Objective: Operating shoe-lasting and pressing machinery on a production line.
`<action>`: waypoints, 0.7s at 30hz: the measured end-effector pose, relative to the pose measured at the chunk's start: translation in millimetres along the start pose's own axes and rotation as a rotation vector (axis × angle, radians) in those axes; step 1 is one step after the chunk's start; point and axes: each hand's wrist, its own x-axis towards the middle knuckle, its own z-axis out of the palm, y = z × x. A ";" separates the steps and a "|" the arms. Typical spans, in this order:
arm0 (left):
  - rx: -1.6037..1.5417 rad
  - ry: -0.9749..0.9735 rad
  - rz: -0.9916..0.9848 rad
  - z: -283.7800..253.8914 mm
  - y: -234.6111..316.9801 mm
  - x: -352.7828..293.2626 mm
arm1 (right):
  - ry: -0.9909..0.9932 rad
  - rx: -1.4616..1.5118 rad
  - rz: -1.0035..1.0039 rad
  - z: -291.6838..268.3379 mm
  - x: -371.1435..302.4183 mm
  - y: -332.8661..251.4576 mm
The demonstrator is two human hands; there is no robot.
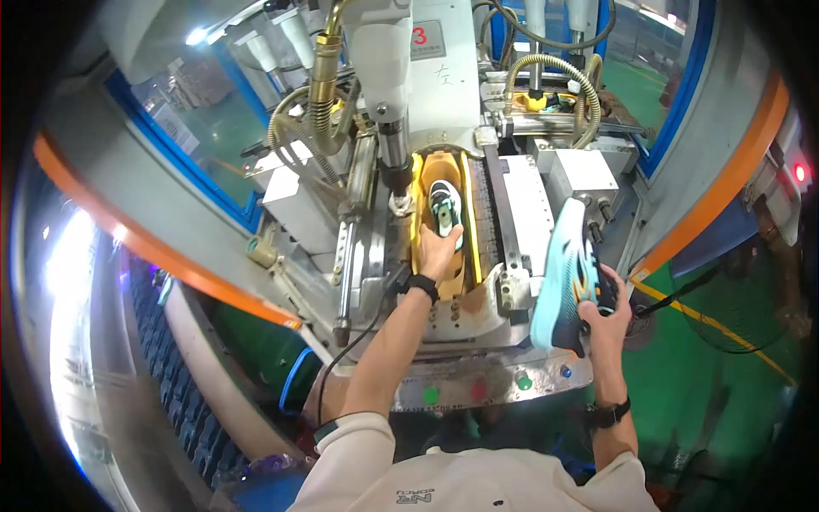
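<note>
My left hand (438,249) reaches into the yellow-edged well of the machine. Its thumb and fingers close round the heel end of a black, white and mint sports shoe (444,205), which lies lengthwise in the well with its toe pointing away from me. Off to the right, my right hand (607,314) grips a second sports shoe (563,273) by its dark upper. That shoe is tilted on its side, toe up, and its thick light-blue sole faces left. The fingers on its far side are partly hidden.
Metal rails and a rod (345,273) flank the well, and a vertical press cylinder (394,145) stands at its left. Buttons line the front panel (495,384). Curved orange-edged guards (196,273) rise on both sides. A black cable (358,333) hangs near my left forearm.
</note>
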 end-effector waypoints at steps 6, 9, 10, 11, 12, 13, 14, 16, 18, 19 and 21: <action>0.180 -0.024 -0.119 51.9 1.0 51.6 | 0.170 -0.155 0.045 -6.8 31.9 6.2; -0.084 0.072 -0.218 16.3 -40.9 63.0 | 0.060 -0.258 -0.039 37.1 83.4 8.1; -0.607 -0.220 -0.416 11.8 -19.7 43.0 | 0.057 -0.256 -0.012 40.2 107.7 12.9; -0.834 -0.193 -0.380 -10.6 -43.8 45.4 | -0.030 -0.277 -0.071 63.4 131.3 15.3; -0.927 -0.376 -0.538 -26.7 -3.9 6.8 | -0.008 -0.565 -0.050 63.9 157.6 15.9; -0.976 -0.481 -0.543 -59.4 10.0 -24.1 | -0.103 -0.569 0.049 87.4 172.4 8.7; -1.024 -0.430 -0.541 -88.8 15.9 -51.8 | -0.243 -0.595 0.110 113.6 192.5 13.9; -0.951 -0.524 -0.589 -121.7 26.3 -100.1 | -0.263 -0.905 0.049 139.0 233.3 51.2; -0.863 -0.469 -0.552 -190.5 16.9 -146.4 | -0.532 -0.956 0.138 225.1 213.3 30.1; -0.758 -0.426 -0.520 -218.6 22.5 -168.3 | -0.498 -0.984 0.111 248.7 213.0 53.1; -0.700 -0.308 -0.555 -264.4 7.6 -206.1 | -0.457 -0.952 0.033 292.4 192.5 79.8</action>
